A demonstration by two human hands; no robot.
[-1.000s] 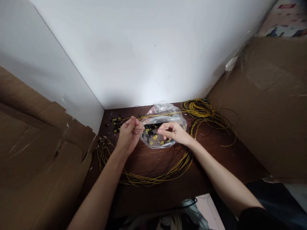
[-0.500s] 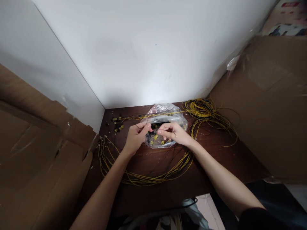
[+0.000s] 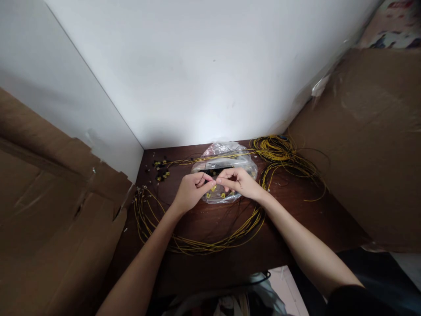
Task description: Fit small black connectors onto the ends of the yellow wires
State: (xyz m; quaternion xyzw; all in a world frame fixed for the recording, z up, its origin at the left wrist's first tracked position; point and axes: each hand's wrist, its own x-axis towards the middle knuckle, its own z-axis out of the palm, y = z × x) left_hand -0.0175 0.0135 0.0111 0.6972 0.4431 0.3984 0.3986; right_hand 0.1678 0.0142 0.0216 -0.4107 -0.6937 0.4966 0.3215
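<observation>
Above the middle of the counter (image 3: 305,215), over a clear plastic bag (image 3: 247,166), the left hand (image 3: 191,192) and the right hand (image 3: 241,182) meet at the fingertips. Left grip: closed in a thumb-and-finger pinch on a thin dark wire (image 3: 205,164). Right grip: likewise pinched on dark wire, fingertips against those of the left. Whether the two grips share one wire or hold two cannot be determined; the junction is too small to resolve.

Orientation: the wire's long axis runs left to right at the fingertips. From the left grip, a slack portion curves toward the far side. Its free end cannot be made out.

Count, bag: three yellow pieces (image 3: 213,188) show clearly at the near side of the bag; dark parts beyond are partly covered by the hands.

Count, cable groups: two main groups. One yellow-and-black coil (image 3: 274,149) lies at far right, with several strands extending left across the far part of the bag. One curved bundle (image 3: 210,251) bows toward the near side beneath the forearms, its pale-tipped ends at left. Individual strands overlap and cannot be counted.

At far left, one loose cluster of yellow-and-black connectors (image 3: 161,163) rests on the counter. Two cardboard boxes flank the area: left box (image 3: 49,228), right box (image 3: 365,131).
</observation>
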